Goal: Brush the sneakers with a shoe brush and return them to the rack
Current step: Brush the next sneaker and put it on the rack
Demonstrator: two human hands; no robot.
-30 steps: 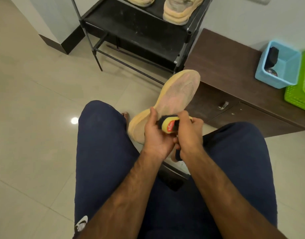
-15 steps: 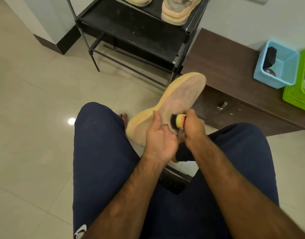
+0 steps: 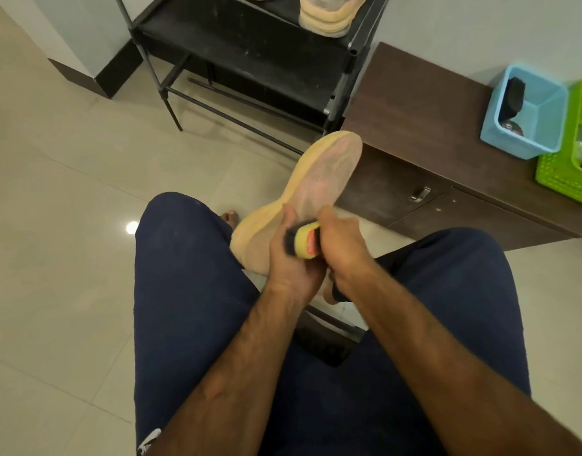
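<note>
A tan sneaker point(image 3: 325, 172) is held sole-up above my knees, its toe pointing away toward the cabinet. My left hand point(image 3: 289, 258) grips its middle from the near side, thumb on the sole. My right hand point(image 3: 345, 245) grips a yellow shoe brush point(image 3: 307, 240) with a red label, and its dark bristles rest against the sole just beside my left thumb. Another tan sneaker point(image 3: 329, 14) stands on the black shoe rack point(image 3: 250, 57) at the top of the view.
A low brown cabinet point(image 3: 421, 126) stands to the right of the rack, carrying a blue bin point(image 3: 526, 110) and a green basket point(image 3: 572, 149). I am seated, with my navy trouser legs point(image 3: 184, 291) filling the foreground over a pale tiled floor point(image 3: 59, 192).
The brush has slid back along the sole toward me and the heel, and its red label faces up again. The sneaker has tilted slightly; my left hand keeps its hold.
</note>
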